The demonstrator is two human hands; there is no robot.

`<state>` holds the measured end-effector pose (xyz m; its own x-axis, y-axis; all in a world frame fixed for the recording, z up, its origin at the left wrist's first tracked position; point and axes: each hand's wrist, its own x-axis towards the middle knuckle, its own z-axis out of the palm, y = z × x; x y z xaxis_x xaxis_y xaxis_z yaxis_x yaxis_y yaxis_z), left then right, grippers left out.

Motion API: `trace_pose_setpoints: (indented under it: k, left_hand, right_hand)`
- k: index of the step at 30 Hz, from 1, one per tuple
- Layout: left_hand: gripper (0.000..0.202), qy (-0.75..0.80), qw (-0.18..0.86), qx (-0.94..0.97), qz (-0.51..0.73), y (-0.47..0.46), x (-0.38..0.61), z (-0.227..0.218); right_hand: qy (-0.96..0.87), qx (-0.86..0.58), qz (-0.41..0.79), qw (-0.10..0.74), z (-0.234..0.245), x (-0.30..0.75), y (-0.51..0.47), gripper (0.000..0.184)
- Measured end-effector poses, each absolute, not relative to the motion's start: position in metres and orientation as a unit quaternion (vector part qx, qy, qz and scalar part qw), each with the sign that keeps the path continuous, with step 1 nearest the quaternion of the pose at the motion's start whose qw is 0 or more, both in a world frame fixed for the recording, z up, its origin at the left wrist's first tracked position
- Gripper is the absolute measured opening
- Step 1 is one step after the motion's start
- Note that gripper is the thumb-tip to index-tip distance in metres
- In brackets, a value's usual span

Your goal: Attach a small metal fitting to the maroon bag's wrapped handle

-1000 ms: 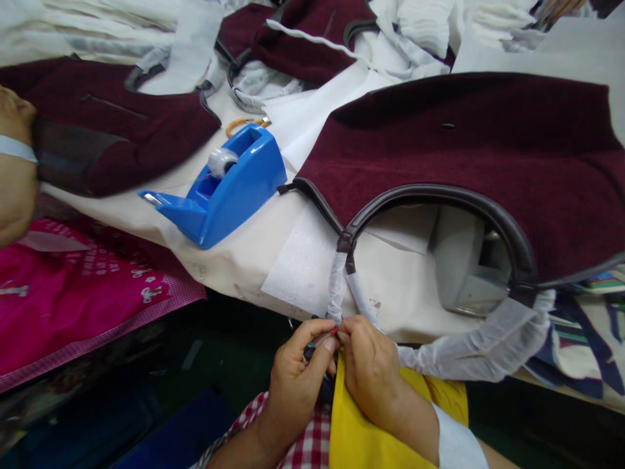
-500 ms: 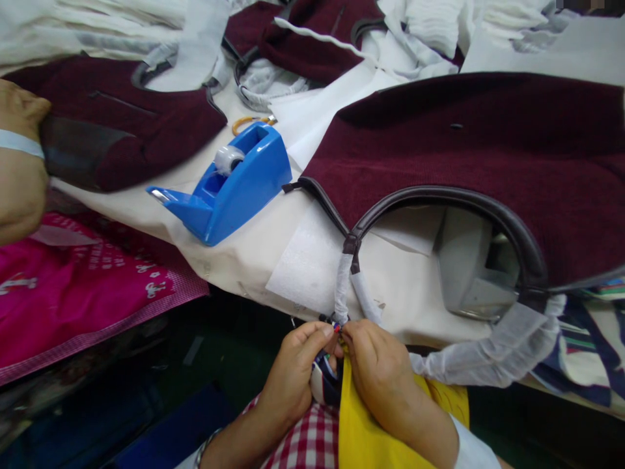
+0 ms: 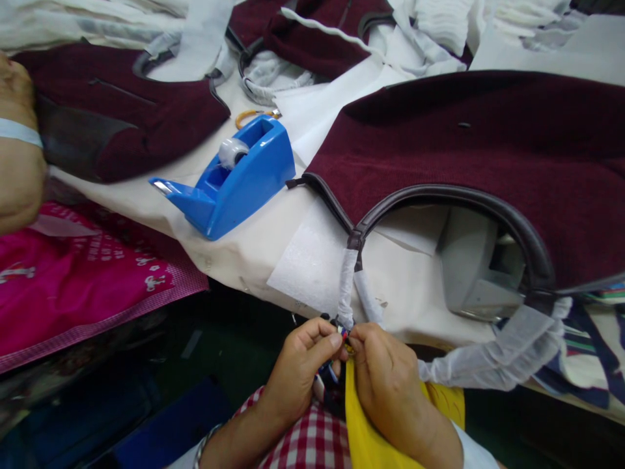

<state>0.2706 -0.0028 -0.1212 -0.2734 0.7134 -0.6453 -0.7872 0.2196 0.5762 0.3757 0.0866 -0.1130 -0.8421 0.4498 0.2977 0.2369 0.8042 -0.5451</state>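
Note:
At the table's front edge my left hand [image 3: 307,368] is closed in a pinch on the end of a striped cloth [image 3: 321,384] in dark blue, white and red. My right hand [image 3: 388,384] pinches just beside it, and its fingertips hide what they grip. Yellow cloth [image 3: 368,426] hangs below the right hand. Both hands are at the lower end of a bag handle [image 3: 347,283] wrapped in white paper. That handle belongs to a maroon bag [image 3: 463,140] with dark brown trim, lying on the table. Its other wrapped strap [image 3: 473,368] droops over the edge at right.
A blue tape dispenser [image 3: 254,185] stands left of the bag, with yellow-handled scissors [image 3: 251,117] behind it. Another maroon bag [image 3: 146,124] lies at left beside another person's arm [image 3: 19,176]. Pink fabric [image 3: 97,280] hangs at lower left. White paper stacks [image 3: 439,26] are behind.
My hands have shifted slightly right, still pinching close together. The striped cloth below the left hand shows less. At left, the other person's hand has moved a little left.

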Motion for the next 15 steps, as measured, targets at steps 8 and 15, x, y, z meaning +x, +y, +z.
trace_pose_setpoints:
  k: [8,15]
  left_hand:
    - [0.02,0.563,0.567,0.024,0.601,-0.003,0.272,-0.115]
    - [0.019,0.544,0.574,-0.004,0.612,-0.003,0.274,-0.119]
  right_hand:
    - [-0.926,-0.188,0.243,0.221,-0.115,0.372,0.085,0.011]
    - [-0.914,-0.163,0.288,0.235,-0.124,0.374,0.086,0.013]
